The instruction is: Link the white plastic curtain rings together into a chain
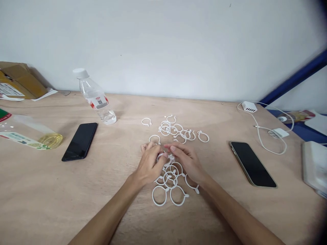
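Observation:
My left hand (150, 161) is closed, with its thumb and fingers pinched on a white plastic ring (160, 155). My right hand (187, 158) comes in from the other side, thumb and index finger pressed together close to that ring; whatever is between its fingertips is hidden. Under and in front of both hands lies a pile of similar white rings (170, 188), each with a small tab or clasp. Beyond the hands a second loose group of white rings (190, 139) is spread out, some of them seemingly open at the clasp. A single ring (146, 118) lies apart from this group.
On the left stand a water bottle (98, 102) and a cardboard box (22, 80); a bottle with yellow liquid (30, 132) and a black phone (80, 142) are nearer. To the right are another phone (252, 164), a charger with cable (249, 107) and a white object (315, 166).

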`<state>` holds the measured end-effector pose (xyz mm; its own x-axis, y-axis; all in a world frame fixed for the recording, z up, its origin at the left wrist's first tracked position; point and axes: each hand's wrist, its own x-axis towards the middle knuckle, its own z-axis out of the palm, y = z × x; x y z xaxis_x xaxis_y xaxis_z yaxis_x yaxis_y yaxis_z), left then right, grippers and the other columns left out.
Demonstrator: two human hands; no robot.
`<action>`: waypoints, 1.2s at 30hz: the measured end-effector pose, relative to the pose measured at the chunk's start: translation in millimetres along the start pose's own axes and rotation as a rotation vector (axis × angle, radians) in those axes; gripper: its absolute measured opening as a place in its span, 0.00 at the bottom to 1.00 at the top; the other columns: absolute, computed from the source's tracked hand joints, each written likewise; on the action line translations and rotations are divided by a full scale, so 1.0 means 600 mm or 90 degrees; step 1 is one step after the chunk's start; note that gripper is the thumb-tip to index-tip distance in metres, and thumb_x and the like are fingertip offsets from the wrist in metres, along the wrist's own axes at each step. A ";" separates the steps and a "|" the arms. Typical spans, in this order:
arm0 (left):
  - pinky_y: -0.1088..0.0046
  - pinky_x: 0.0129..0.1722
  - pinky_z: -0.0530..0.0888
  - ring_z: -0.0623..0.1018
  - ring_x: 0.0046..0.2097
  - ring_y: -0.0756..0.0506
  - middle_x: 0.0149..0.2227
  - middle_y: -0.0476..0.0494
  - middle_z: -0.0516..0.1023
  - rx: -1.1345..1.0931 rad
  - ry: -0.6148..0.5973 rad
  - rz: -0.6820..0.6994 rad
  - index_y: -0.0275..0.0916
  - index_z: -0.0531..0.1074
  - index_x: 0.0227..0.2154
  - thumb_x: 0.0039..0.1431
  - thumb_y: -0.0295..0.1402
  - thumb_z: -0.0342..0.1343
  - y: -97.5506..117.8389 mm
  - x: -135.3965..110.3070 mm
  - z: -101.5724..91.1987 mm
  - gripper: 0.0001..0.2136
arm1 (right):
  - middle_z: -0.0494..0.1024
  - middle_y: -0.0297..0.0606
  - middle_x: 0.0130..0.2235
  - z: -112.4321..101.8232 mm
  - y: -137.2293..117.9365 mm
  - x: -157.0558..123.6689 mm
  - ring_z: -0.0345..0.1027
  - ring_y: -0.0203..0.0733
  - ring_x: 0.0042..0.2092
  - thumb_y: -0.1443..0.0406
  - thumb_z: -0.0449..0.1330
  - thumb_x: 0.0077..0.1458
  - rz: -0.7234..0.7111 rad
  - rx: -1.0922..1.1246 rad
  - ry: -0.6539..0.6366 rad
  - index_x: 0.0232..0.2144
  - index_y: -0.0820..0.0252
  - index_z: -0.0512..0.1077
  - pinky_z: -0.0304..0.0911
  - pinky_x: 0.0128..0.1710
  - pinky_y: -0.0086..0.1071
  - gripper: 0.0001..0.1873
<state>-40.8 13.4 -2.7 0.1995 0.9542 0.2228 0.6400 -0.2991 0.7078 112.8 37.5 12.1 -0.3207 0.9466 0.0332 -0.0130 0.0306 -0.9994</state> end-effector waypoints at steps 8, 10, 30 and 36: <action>0.65 0.40 0.59 0.65 0.34 0.46 0.25 0.49 0.65 -0.040 0.034 -0.023 0.39 0.57 0.21 0.66 0.35 0.38 -0.001 0.003 0.006 0.16 | 0.78 0.38 0.33 -0.001 0.000 0.001 0.70 0.42 0.37 0.56 0.59 0.54 0.006 -0.081 0.054 0.32 0.60 0.78 0.64 0.37 0.34 0.14; 0.66 0.39 0.60 0.65 0.33 0.46 0.26 0.50 0.64 -0.110 0.088 -0.070 0.40 0.57 0.21 0.66 0.38 0.38 -0.006 0.004 0.008 0.17 | 0.79 0.39 0.35 -0.008 0.000 0.002 0.70 0.41 0.37 0.56 0.60 0.53 0.008 -0.111 0.030 0.35 0.60 0.77 0.64 0.37 0.34 0.14; 0.65 0.40 0.67 0.70 0.35 0.45 0.29 0.46 0.71 -0.101 0.087 -0.055 0.39 0.66 0.27 0.64 0.46 0.39 -0.001 0.004 0.002 0.19 | 0.79 0.38 0.29 -0.005 -0.003 0.002 0.69 0.39 0.30 0.57 0.66 0.46 0.063 -0.053 -0.011 0.31 0.60 0.79 0.66 0.31 0.34 0.13; 0.64 0.42 0.65 0.70 0.33 0.46 0.27 0.46 0.72 -0.056 -0.031 0.020 0.39 0.65 0.25 0.67 0.41 0.33 -0.002 0.003 0.004 0.21 | 0.73 0.33 0.23 -0.010 -0.016 0.009 0.64 0.32 0.26 0.56 0.64 0.50 0.107 0.039 -0.073 0.24 0.62 0.78 0.62 0.27 0.28 0.14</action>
<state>-39.3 15.6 -4.5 0.2560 0.9427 0.2138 0.5663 -0.3255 0.7572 116.7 44.2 22.1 -0.4292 0.8938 -0.1298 -0.0070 -0.1469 -0.9891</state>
